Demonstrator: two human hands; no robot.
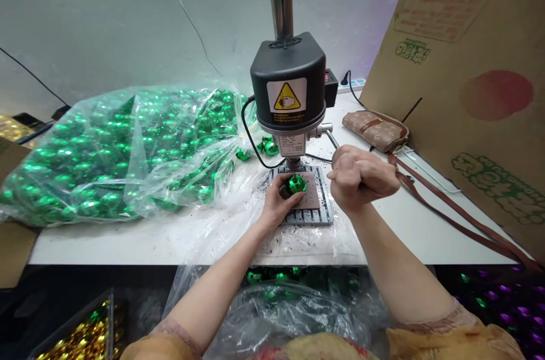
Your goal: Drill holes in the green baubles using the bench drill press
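Observation:
My left hand [281,198] pinches a shiny green faceted ball [297,183] between thumb and fingers. The ball sits on a pinkish board [313,198] on the slotted base plate [327,215] of a small black drill press [288,82], right below its chuck [293,164]. Whether the drill bit touches the ball I cannot tell. My right hand [360,175] is closed round the feed lever [328,135] at the press's right side; its grip end is hidden in the fist. Dark shavings lie around the base.
A clear bag of green balls [128,150] fills the table's left, with a few loose green balls [269,146] beside the press. On the right are a brown patterned purse [374,128] with straps and a large cardboard box [468,93]. Gold balls [80,337] are below left, purple ones [506,309] below right.

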